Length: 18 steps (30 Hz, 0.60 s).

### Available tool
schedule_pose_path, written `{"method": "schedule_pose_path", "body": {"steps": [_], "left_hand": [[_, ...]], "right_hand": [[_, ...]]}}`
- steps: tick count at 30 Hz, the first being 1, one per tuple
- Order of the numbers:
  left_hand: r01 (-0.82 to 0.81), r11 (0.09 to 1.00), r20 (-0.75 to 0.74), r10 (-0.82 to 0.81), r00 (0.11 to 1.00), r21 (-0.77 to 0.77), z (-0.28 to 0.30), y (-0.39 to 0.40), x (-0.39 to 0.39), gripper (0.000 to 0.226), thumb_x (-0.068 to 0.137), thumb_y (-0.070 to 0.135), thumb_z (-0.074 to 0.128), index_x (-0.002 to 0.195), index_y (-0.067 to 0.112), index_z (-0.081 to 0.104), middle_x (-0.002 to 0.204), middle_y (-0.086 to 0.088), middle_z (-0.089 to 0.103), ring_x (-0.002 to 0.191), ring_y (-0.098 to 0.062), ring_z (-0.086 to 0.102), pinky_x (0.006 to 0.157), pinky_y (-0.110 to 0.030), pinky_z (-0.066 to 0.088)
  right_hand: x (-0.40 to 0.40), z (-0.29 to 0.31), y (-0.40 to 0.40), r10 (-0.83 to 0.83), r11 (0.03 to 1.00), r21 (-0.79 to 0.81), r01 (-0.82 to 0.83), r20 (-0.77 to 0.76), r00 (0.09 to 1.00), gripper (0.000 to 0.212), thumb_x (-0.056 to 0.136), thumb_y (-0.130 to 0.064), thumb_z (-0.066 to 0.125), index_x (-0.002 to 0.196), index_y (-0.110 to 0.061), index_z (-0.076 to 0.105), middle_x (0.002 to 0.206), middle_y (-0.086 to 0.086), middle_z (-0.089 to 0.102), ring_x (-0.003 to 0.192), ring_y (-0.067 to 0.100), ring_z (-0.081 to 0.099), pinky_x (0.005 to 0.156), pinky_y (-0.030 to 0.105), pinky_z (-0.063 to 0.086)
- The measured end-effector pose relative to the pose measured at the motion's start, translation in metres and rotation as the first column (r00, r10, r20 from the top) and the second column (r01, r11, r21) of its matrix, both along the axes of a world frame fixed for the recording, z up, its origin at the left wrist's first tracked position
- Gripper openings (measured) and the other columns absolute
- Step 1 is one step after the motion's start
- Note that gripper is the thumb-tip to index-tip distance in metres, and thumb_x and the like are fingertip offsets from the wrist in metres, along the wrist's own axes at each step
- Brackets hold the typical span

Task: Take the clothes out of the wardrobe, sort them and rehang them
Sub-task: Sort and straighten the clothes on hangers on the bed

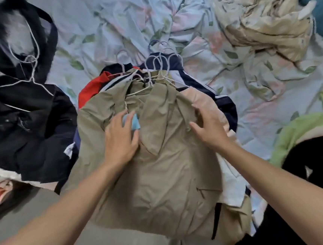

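A khaki jacket (161,177) lies on top of a pile of clothes on the bed, still on its wire hanger. Several wire hanger hooks (159,64) stick out at the far end of the pile. My left hand (122,137) rests on the jacket's chest with spread fingers, beside a light blue tag (135,122). My right hand (209,126) lies with spread fingers on the jacket's right side, near its collar. Under the jacket show a red garment (91,89) and a navy one with white stripes (202,81).
A pile of black clothes on hangers (24,122) lies at the left, a dark hooded coat (22,36) beyond it. A beige quilt (265,19) is bunched at the back right on the floral sheet (109,25). A green garment (303,125) lies at the right.
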<state>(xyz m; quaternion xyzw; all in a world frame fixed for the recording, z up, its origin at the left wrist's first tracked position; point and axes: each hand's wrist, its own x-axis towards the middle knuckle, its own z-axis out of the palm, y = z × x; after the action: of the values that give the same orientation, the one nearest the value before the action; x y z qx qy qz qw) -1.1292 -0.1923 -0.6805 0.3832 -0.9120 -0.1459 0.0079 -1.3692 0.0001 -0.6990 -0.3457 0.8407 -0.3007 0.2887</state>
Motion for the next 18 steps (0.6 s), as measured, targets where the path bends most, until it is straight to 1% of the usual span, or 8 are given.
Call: {"method": "schedule_pose_path", "body": {"steps": [2,5,8,10,12,14,15,18], "left_hand": [[-0.018,1.0,0.005,0.018,1.0,-0.011,0.004,-0.044,-0.001,0.066,0.094,0.03,0.063,0.156,0.02,0.041,0.154,-0.01,0.041,0.143,-0.033,0.04,0.108,-0.055,0.042],[-0.021,1.0,0.006,0.021,1.0,0.001,0.005,-0.091,-0.009,0.064,0.098,0.034,0.06,0.157,0.021,0.038,0.155,-0.01,0.04,0.145,-0.033,0.037,0.113,-0.056,0.038],[-0.034,0.999,0.01,0.034,0.999,0.008,0.002,-0.115,-0.018,0.055,0.103,0.04,0.054,0.152,0.017,0.044,0.141,-0.013,0.051,0.136,-0.036,0.044,0.111,-0.052,0.038],[-0.041,0.999,0.039,0.041,0.998,0.007,0.001,-0.122,-0.023,0.046,0.105,0.044,0.049,0.141,0.016,0.055,0.126,-0.013,0.055,0.122,-0.036,0.05,0.102,-0.05,0.041],[-0.029,1.0,0.052,0.029,0.998,0.0,0.002,-0.123,-0.023,0.041,0.106,0.047,0.047,0.129,0.017,0.06,0.117,-0.01,0.056,0.113,-0.034,0.051,0.095,-0.05,0.042],[0.013,1.0,0.03,-0.013,0.999,-0.023,0.006,-0.118,-0.02,0.037,0.107,0.048,0.046,0.12,0.017,0.063,0.11,-0.008,0.057,0.107,-0.033,0.05,0.09,-0.048,0.041],[0.04,0.999,0.007,-0.04,0.999,-0.028,0.009,-0.114,-0.016,0.035,0.107,0.047,0.047,0.114,0.017,0.063,0.107,-0.006,0.058,0.105,-0.033,0.051,0.087,-0.047,0.039],[0.093,0.996,-0.052,-0.093,0.994,-0.013,0.023,-0.101,-0.005,0.034,0.107,0.046,0.048,0.098,0.018,0.064,0.094,-0.001,0.062,0.097,-0.03,0.055,0.077,-0.042,0.036]], "right_hand": [[-0.001,-0.002,-0.031,-0.01,1.0,0.024,0.01,-0.01,1.0,0.06,0.093,-0.028,0.072,0.148,-0.022,0.051,0.139,0.006,0.059,0.13,0.029,0.05,0.112,0.046,0.041],[0.0,-0.004,-0.062,-0.001,0.997,0.081,0.01,-0.11,0.994,0.061,0.092,-0.034,0.072,0.147,-0.027,0.047,0.137,0.006,0.054,0.133,0.03,0.045,0.112,0.051,0.04],[-0.002,-0.009,-0.078,-0.029,0.994,0.1,0.033,-0.041,0.999,0.048,0.093,-0.038,0.071,0.136,-0.032,0.05,0.136,0.001,0.057,0.131,0.026,0.05,0.109,0.05,0.044],[-0.002,-0.01,-0.082,-0.069,0.996,0.059,0.068,0.021,0.997,0.028,0.095,-0.039,0.07,0.119,-0.034,0.057,0.121,-0.003,0.065,0.119,0.022,0.059,0.103,0.046,0.049],[0.002,-0.006,-0.079,-0.104,0.995,0.01,0.104,0.026,0.994,0.013,0.098,-0.039,0.068,0.097,-0.03,0.058,0.095,-0.006,0.065,0.096,0.017,0.06,0.089,0.04,0.05],[0.007,0.002,-0.068,-0.144,0.988,-0.05,0.144,0.011,0.99,0.03,0.1,-0.04,0.065,0.078,-0.023,0.053,0.072,-0.007,0.056,0.072,0.013,0.052,0.073,0.041,0.044],[0.009,0.008,-0.061,-0.172,0.982,-0.079,0.171,-0.002,0.985,0.037,0.101,-0.04,0.065,0.073,-0.021,0.049,0.065,-0.006,0.051,0.065,0.011,0.047,0.068,0.04,0.04],[0.016,0.029,-0.035,-0.216,0.972,-0.102,0.211,-0.037,0.976,0.047,0.099,-0.042,0.066,0.068,-0.015,0.045,0.063,0.004,0.045,0.061,0.015,0.041,0.062,0.04,0.035]]}}
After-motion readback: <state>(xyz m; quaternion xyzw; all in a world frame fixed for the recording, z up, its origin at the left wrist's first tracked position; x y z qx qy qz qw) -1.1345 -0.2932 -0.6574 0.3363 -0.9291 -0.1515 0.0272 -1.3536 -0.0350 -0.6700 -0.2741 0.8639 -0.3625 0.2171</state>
